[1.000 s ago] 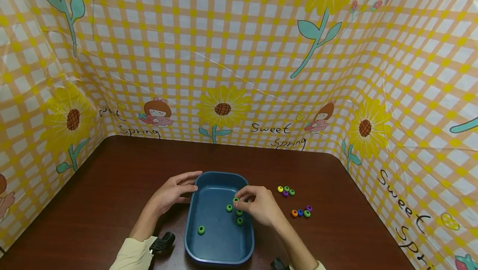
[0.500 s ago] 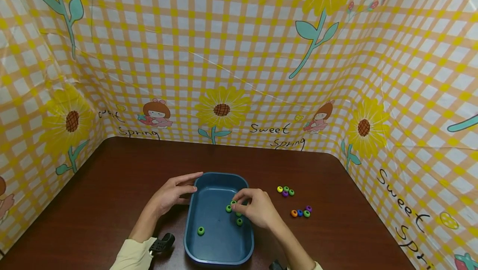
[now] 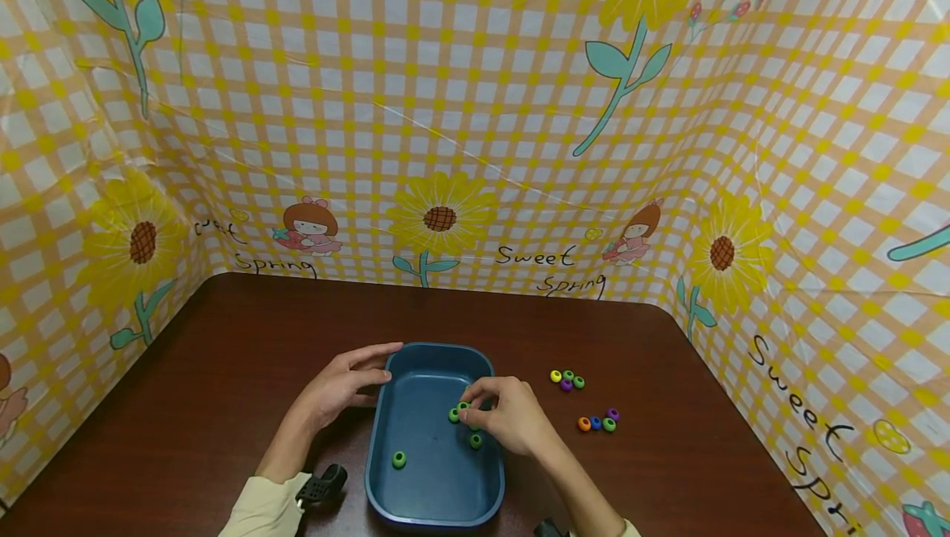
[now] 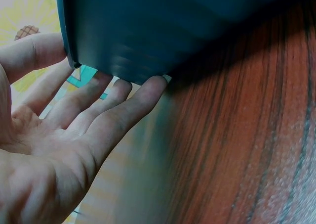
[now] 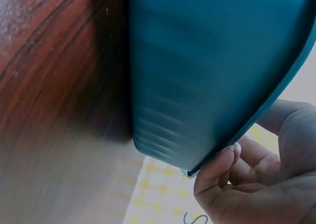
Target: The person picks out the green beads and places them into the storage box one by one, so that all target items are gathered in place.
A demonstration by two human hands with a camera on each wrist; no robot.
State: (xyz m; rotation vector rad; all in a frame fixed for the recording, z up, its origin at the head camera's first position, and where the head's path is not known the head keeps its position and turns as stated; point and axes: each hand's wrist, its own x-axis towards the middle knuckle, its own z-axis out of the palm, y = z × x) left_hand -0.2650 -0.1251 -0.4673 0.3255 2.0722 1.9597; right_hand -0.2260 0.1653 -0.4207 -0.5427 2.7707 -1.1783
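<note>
A deep blue plastic tray [image 3: 434, 483] stands on the table, with several green beads inside. My left hand [image 3: 337, 384] rests against its left side, fingers extended along the outer wall; the left wrist view shows the fingertips [image 4: 157, 85] touching that wall. Over the tray's right rim reaches my right hand [image 3: 512, 413], pinching a green bead [image 3: 463, 407] between thumb and index finger. Right beside that bead lies another green bead [image 3: 454, 416]. A further one [image 3: 476, 441] is below the hand, and one [image 3: 399, 459] sits alone toward the near left. The right wrist view hides the pinched bead behind the tray wall.
To the right of the tray, two small groups of beads lie on the dark wooden table [image 3: 668, 454]: one with a yellow bead [image 3: 556, 376], the other with an orange bead [image 3: 584, 424]. A checked, flowered cloth [image 3: 475, 108] walls the table on several sides.
My right hand has moved slightly left and nearer within the tray, bringing the pinched green bead up beside another green one. My left hand has stayed against the tray.
</note>
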